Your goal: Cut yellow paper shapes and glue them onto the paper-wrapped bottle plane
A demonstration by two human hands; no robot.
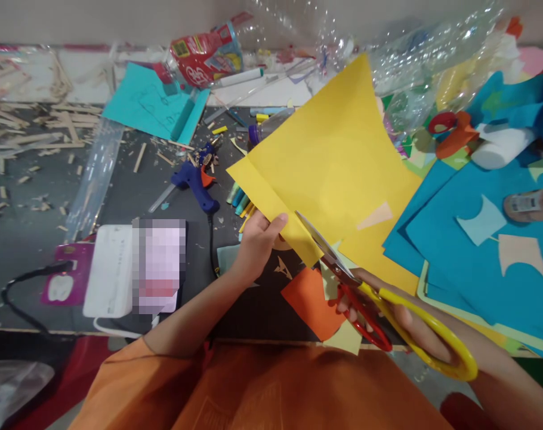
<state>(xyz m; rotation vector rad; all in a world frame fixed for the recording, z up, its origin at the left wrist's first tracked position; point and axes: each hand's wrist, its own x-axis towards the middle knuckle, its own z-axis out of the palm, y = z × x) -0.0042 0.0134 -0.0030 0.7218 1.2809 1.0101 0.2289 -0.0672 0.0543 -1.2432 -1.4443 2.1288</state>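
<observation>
A large yellow sheet [329, 155] is lifted at an angle over the dark table. My left hand [258, 245] pinches its lower left edge, thumb on top. My right hand [388, 316] has its fingers through the red and yellow handles of the scissors [338, 269]. The blades lie at the sheet's lower edge and point up and left, a little right of my left thumb. A strip of the sheet lies to the left of the blades. Below the sheet rest an orange paper piece [309, 301] and pale green scraps.
A blue glue gun [195, 182], a phone [162, 266] and a white power bank [110, 272] lie on the left. Blue sheets [472, 239] and a small bottle [528, 204] are at right. Wood sticks, a turquoise sheet [157, 104] and plastic bottles line the back.
</observation>
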